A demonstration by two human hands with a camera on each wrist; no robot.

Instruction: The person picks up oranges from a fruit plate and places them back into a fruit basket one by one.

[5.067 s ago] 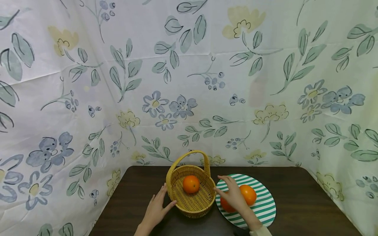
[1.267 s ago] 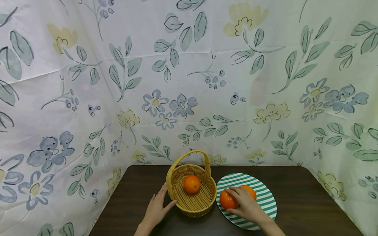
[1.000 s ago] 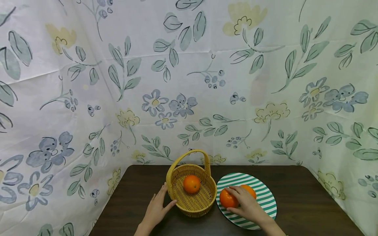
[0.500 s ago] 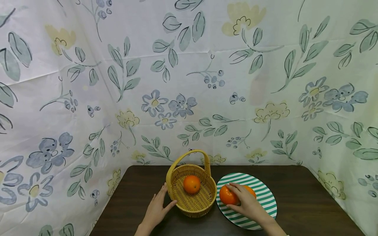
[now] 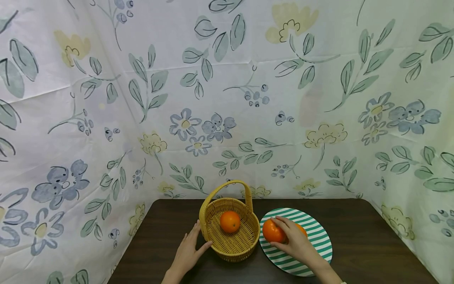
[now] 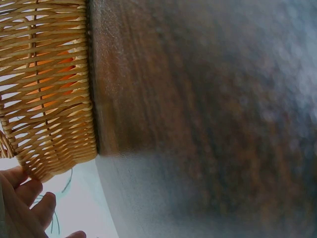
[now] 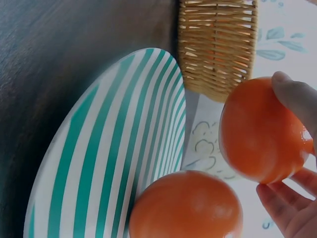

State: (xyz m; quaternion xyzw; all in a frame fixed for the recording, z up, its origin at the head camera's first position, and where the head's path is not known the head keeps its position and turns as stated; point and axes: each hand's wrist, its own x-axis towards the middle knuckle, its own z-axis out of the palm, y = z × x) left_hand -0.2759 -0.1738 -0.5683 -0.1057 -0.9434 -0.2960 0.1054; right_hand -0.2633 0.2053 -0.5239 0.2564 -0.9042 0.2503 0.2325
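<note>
My right hand point(image 5: 296, 242) grips an orange point(image 5: 274, 230) between thumb and fingers, over the left part of a green-and-white striped plate point(image 5: 319, 248). In the right wrist view, that held orange point(image 7: 265, 131) is up off the plate, while a second orange point(image 7: 188, 208) rests on the plate; the head view shows only its edge behind my hand. A yellow wicker basket point(image 5: 232, 250) with a tall handle stands left of the plate, with one orange point(image 5: 229, 221) inside. My left hand point(image 5: 186, 252) touches the basket's left side with extended fingers, its fingertips point(image 6: 32, 188) near the weave.
The dark wooden table point(image 5: 149, 240) carries the basket and plate, which stand close together. A floral cloth point(image 5: 220, 98) hangs behind the table and along both sides. The basket's handle point(image 5: 227, 184) arches above its opening.
My right hand has gone from hovering above the plate to gripping the left orange, which has since risen slightly. The left hand and basket have stayed in place.
</note>
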